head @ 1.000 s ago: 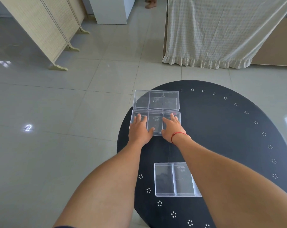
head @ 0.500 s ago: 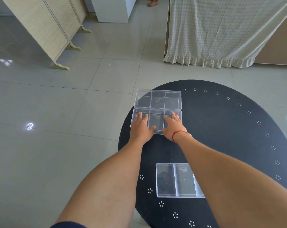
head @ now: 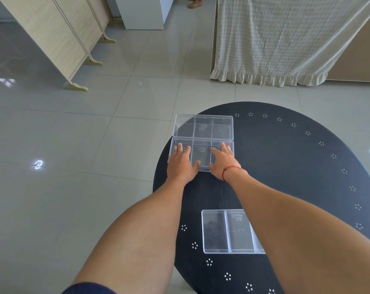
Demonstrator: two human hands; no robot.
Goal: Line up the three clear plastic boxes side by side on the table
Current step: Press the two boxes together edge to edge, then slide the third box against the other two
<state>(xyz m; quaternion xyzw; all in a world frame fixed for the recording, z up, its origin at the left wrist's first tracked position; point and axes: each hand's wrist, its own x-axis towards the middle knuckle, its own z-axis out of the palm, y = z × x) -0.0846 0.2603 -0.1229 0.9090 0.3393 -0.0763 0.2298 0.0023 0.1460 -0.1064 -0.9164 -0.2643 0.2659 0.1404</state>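
Note:
Three clear plastic boxes with dividers lie on the round black table (head: 286,166). The far box (head: 203,126) sits at the table's far left edge. The middle box (head: 201,156) lies directly in front of it, long sides touching. My left hand (head: 181,164) presses on its left part and my right hand (head: 223,164) on its right part, fingers spread over the top, thumbs at the near wall. The near box (head: 224,231) lies apart, close to me, its right end hidden under my right forearm.
The far and middle boxes sit at the table's left rim, over grey tiled floor. A folding bamboo screen (head: 52,39) stands far left, a white cabinet (head: 143,11) behind, and a cream curtain (head: 286,39) far right. Black tabletop with white dot clusters spreads to the right.
Both hands stay flat on the middle box, which remains against the far box. Only the camera has shifted slightly.

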